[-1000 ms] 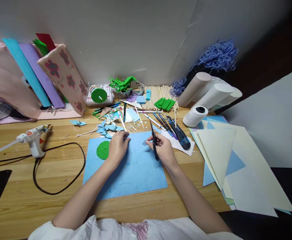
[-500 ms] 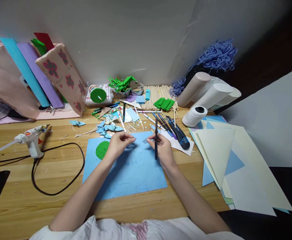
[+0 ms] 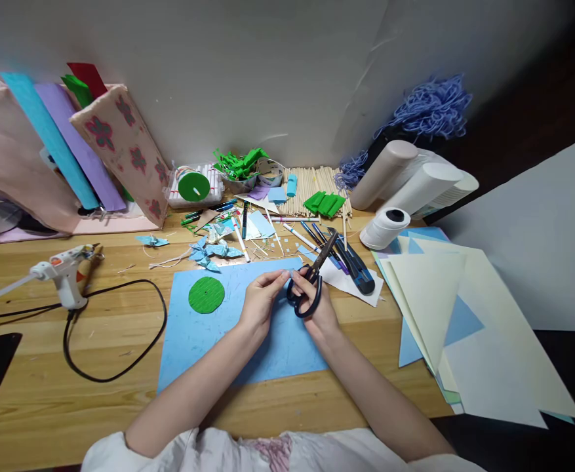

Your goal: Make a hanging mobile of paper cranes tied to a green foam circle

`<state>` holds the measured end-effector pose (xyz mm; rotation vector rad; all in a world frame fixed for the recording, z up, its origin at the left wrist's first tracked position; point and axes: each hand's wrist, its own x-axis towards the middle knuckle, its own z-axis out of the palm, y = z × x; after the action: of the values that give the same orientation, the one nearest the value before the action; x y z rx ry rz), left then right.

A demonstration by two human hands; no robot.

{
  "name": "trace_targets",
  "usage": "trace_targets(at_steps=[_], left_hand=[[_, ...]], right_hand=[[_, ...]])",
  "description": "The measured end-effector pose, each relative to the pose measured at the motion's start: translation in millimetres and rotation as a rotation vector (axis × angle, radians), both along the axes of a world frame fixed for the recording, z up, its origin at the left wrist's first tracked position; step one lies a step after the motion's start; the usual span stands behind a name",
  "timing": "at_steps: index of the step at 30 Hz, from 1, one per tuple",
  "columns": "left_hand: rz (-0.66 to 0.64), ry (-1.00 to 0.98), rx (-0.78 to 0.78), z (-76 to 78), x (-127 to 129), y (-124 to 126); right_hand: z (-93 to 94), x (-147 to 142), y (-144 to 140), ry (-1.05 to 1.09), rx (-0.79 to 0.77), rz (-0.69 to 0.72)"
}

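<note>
My right hand [image 3: 319,307] is closed, with black-handled scissors [image 3: 325,252] hooked on its fingers, the blades pointing away to the upper right. Its thumb and fingertip pinch what little shows of a small blue paper piece. My left hand [image 3: 261,300] is also closed, its fingertips pressed together and meeting those of the right; what they hold is mostly hidden. Both hands are above a blue sheet [image 3: 203,354], with a round green disc [image 3: 206,295] lying on it to the left.
A glue gun [image 3: 65,278] with a looped black cable lies at left. Folded blue paper cranes [image 3: 211,252], pens and scraps are behind the sheet. A utility knife [image 3: 353,262] sits at right, beside a white thread spool [image 3: 384,227] and stacked paper sheets [image 3: 484,341].
My left hand has moved right until its fingertips meet the right hand's, uncovering the green disc. In my right hand the scissors have swung from upright to tilted right, with their handle loops showing.
</note>
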<state>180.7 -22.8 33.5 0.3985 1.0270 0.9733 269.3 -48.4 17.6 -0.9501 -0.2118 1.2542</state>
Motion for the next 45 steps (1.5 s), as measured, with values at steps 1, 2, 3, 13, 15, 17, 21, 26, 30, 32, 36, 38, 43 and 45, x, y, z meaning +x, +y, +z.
trace_targets(at_steps=[1, 2, 3, 13, 15, 17, 21, 26, 30, 32, 36, 38, 43, 45], left_hand=[[0.027, -0.006, -0.010, -0.1, 2, -1], [0.051, -0.013, -0.019, 0.0, 4, -1], [0.070, -0.020, -0.026, 0.2, 5, -2], [0.055, -0.036, -0.056, 4.7, 2, 0], [0.041, -0.029, -0.050, 4.2, 1, 1], [0.007, -0.024, -0.041, 3.9, -1, 1], [-0.114, 0.053, 0.016, 3.7, -6, 1], [-0.222, 0.265, 0.221, 3.8, -16, 2], [-0.202, 0.366, 0.320, 6.9, -19, 3], [-0.176, 0.392, 0.341, 9.5, -19, 3], [-0.168, 0.428, 0.377, 13.8, -16, 1], [-0.176, 0.436, 0.386, 14.2, -15, -1], [-0.187, 0.419, 0.376, 12.2, -13, -2], [-0.183, 0.411, 0.365, 12.3, -13, -1]], right_hand=[[-0.9, -1, 0, 0.038, 0.000, 0.001], [-1.6, -1, 0, 0.073, -0.001, 0.003], [-2.0, -2, 0, 0.104, -0.002, 0.005], [4.3, 1, 2, 0.050, -0.048, 0.022], [5.4, 2, 1, -0.060, -0.046, 0.037], [6.6, 3, 0, -0.147, -0.041, 0.040], [8.2, 6, 0, -0.219, -0.041, 0.017], [7.6, 9, 1, -0.226, -0.037, 0.033], [7.6, 9, 0, -0.315, -0.031, 0.034], [7.8, 9, 0, -0.375, -0.026, 0.014], [7.2, 9, 0, -0.413, -0.035, -0.015], [6.3, 8, 1, -0.384, -0.052, -0.009], [4.2, 8, 2, -0.311, -0.067, -0.002], [4.1, 8, 1, -0.326, -0.062, -0.006]])
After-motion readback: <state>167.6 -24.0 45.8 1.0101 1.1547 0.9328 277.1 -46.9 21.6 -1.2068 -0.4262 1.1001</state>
